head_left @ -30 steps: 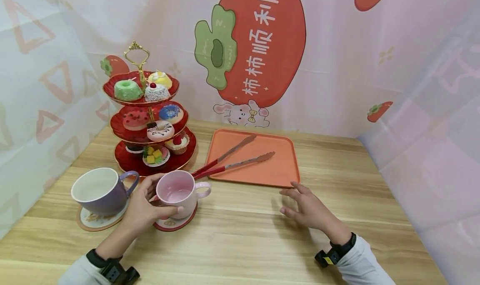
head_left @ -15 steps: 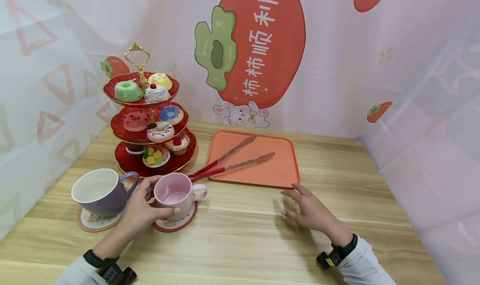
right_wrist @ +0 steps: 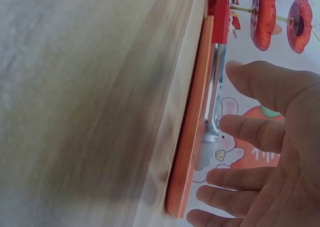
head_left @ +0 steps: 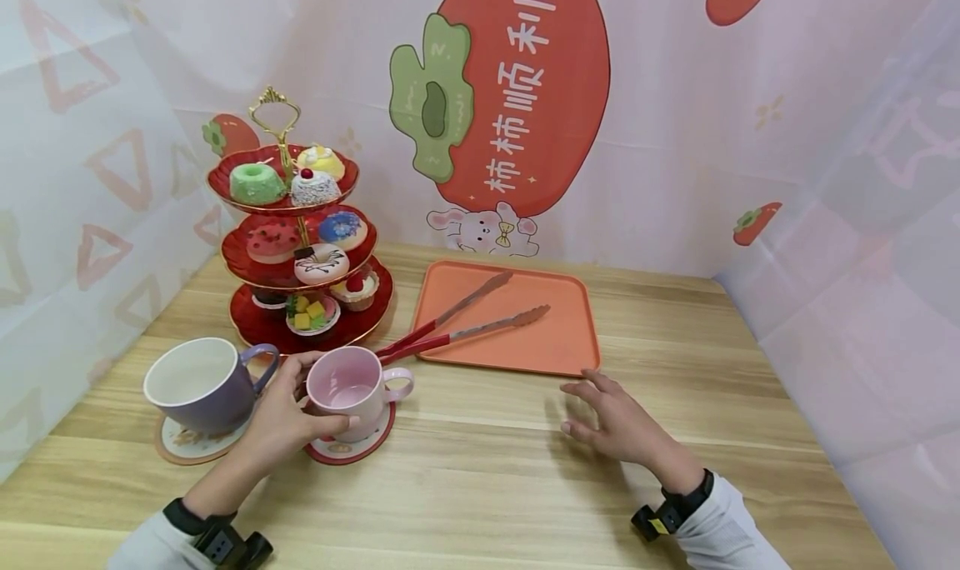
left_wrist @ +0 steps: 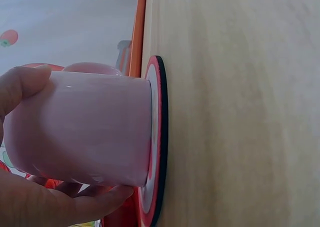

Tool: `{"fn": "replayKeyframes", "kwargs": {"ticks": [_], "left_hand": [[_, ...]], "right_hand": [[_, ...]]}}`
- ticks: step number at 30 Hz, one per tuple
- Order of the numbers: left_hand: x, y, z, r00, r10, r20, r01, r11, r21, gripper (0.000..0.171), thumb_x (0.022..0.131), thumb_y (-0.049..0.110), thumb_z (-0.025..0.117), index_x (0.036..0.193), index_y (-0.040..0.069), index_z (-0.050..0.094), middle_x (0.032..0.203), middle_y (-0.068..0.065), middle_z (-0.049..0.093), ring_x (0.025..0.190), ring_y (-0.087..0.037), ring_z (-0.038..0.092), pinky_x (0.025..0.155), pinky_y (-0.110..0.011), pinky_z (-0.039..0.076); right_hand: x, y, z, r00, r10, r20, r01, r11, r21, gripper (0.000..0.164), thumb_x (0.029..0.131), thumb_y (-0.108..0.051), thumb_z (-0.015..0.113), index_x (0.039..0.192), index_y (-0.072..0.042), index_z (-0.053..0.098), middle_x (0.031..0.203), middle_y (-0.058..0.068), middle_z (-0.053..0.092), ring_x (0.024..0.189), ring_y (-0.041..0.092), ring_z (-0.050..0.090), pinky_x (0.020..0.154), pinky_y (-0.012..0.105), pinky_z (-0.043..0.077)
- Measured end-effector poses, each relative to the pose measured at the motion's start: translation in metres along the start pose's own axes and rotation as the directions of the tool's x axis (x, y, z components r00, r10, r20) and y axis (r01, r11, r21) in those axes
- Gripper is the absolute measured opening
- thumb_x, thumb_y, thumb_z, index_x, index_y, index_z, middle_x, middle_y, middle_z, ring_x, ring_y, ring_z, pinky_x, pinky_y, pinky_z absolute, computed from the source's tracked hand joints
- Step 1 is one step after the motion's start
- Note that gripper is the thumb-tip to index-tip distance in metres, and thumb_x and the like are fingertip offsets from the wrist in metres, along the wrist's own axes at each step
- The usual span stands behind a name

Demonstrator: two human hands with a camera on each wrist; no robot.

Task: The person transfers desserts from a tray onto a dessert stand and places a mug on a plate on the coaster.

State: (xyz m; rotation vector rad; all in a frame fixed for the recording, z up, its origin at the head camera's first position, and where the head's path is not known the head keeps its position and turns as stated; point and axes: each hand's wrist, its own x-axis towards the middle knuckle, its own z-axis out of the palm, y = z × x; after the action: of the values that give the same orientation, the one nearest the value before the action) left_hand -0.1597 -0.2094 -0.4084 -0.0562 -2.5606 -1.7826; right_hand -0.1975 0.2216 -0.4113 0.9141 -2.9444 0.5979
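Observation:
My left hand [head_left: 281, 424] holds a pink mug [head_left: 366, 410] by its side, thumb in front and fingers behind. The mug's handle points right. In the left wrist view, the base of the mug [left_wrist: 85, 129] meets a round red-rimmed coaster [left_wrist: 161, 137]. My right hand [head_left: 618, 424] holds nothing and hovers over the table, just in front of the tray's near right corner. The right wrist view shows the spread fingers of that hand [right_wrist: 270, 142], apart from the orange tray [right_wrist: 192, 132] and the tongs [right_wrist: 214, 94].
A purple mug [head_left: 217, 399] stands on another coaster [head_left: 191, 449] at the left. Behind it rises a three-tier red stand [head_left: 363, 324] bearing cakes and donuts. Red-handled tongs [head_left: 483, 326] lie spread across the orange tray [head_left: 551, 345]. Printed cloth walls [head_left: 660, 137] enclose the table.
My left hand and the pink mug have shifted slightly left on the coaster, mostly in the first half second. My right hand has stayed almost still.

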Motion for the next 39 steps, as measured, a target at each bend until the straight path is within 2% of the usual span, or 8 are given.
{"fn": "replayKeyframes", "kwargs": {"ticks": [15,20,25,29,32,34,36,39], "left_hand": [[-0.001,0.002,0.000,1.000,-0.012,0.025,0.012,1.000,0.009,0.090,0.064,0.010,0.085,0.133,0.001,0.028,0.129,-0.020,0.038,0.118,-0.040,0.035,0.094,-0.063,0.028],[-0.001,0.004,0.000,0.999,-0.008,0.041,0.006,0.999,0.041,0.091,0.065,0.014,0.085,0.133,0.001,0.027,0.128,-0.020,0.039,0.117,-0.039,0.037,0.093,-0.061,0.031],[-0.006,0.013,0.002,0.998,0.034,0.046,-0.040,0.990,0.133,0.098,0.067,0.024,0.085,0.139,0.001,0.022,0.128,-0.021,0.038,0.117,-0.038,0.038,0.090,-0.058,0.036],[-0.011,0.027,0.005,0.992,0.123,-0.017,-0.114,0.957,0.268,0.108,0.065,0.032,0.085,0.143,0.001,0.018,0.132,-0.023,0.034,0.117,-0.040,0.036,0.086,-0.061,0.037],[-0.016,0.039,0.010,0.972,0.220,-0.083,-0.178,0.918,0.353,0.110,0.062,0.033,0.087,0.143,0.003,0.020,0.134,-0.023,0.031,0.118,-0.041,0.033,0.085,-0.064,0.034],[-0.019,0.046,0.012,0.946,0.304,-0.115,-0.240,0.892,0.384,0.108,0.060,0.030,0.089,0.143,0.006,0.025,0.138,-0.021,0.028,0.122,-0.040,0.030,0.086,-0.066,0.031],[-0.020,0.052,0.015,0.910,0.398,-0.118,-0.324,0.859,0.396,0.103,0.062,0.027,0.088,0.144,0.010,0.028,0.142,-0.017,0.027,0.128,-0.039,0.026,0.090,-0.068,0.026],[-0.019,0.059,0.020,0.846,0.528,-0.076,-0.446,0.777,0.444,0.091,0.068,0.027,0.081,0.144,0.013,0.033,0.149,-0.011,0.023,0.135,-0.036,0.015,0.096,-0.067,0.016]], "right_hand": [[-0.002,0.000,0.005,1.000,-0.009,0.008,0.008,1.000,0.025,0.049,0.085,-0.027,0.069,0.125,-0.004,0.055,0.133,0.031,0.038,0.118,0.046,0.041,0.089,0.058,0.037],[-0.001,0.000,0.007,1.000,-0.017,0.013,0.016,0.998,0.062,0.048,0.089,-0.029,0.064,0.127,-0.002,0.053,0.134,0.028,0.039,0.118,0.044,0.042,0.090,0.057,0.037],[-0.002,-0.001,0.007,1.000,-0.014,-0.001,0.014,0.995,0.095,0.049,0.093,-0.032,0.056,0.130,0.000,0.050,0.134,0.027,0.039,0.120,0.043,0.041,0.091,0.057,0.036],[-0.003,-0.003,0.006,0.999,-0.013,-0.029,0.016,0.995,0.103,0.049,0.095,-0.031,0.055,0.132,0.000,0.047,0.134,0.027,0.040,0.120,0.042,0.041,0.091,0.056,0.036],[-0.002,-0.005,0.004,0.999,-0.012,-0.038,0.016,0.995,0.101,0.049,0.095,-0.030,0.053,0.133,-0.001,0.046,0.135,0.027,0.039,0.121,0.042,0.040,0.092,0.056,0.035],[-0.001,-0.007,0.002,0.999,-0.006,-0.036,0.010,0.994,0.109,0.049,0.096,-0.030,0.052,0.134,-0.001,0.046,0.136,0.027,0.038,0.123,0.041,0.038,0.092,0.057,0.035],[0.001,-0.009,0.001,0.999,0.005,-0.039,0.000,0.993,0.117,0.049,0.096,-0.031,0.051,0.135,-0.002,0.045,0.137,0.026,0.037,0.124,0.041,0.037,0.093,0.057,0.034],[0.003,-0.014,0.000,0.999,0.019,-0.046,-0.013,0.992,0.129,0.050,0.097,-0.031,0.050,0.137,-0.002,0.043,0.139,0.025,0.035,0.125,0.041,0.035,0.094,0.058,0.032]]}}
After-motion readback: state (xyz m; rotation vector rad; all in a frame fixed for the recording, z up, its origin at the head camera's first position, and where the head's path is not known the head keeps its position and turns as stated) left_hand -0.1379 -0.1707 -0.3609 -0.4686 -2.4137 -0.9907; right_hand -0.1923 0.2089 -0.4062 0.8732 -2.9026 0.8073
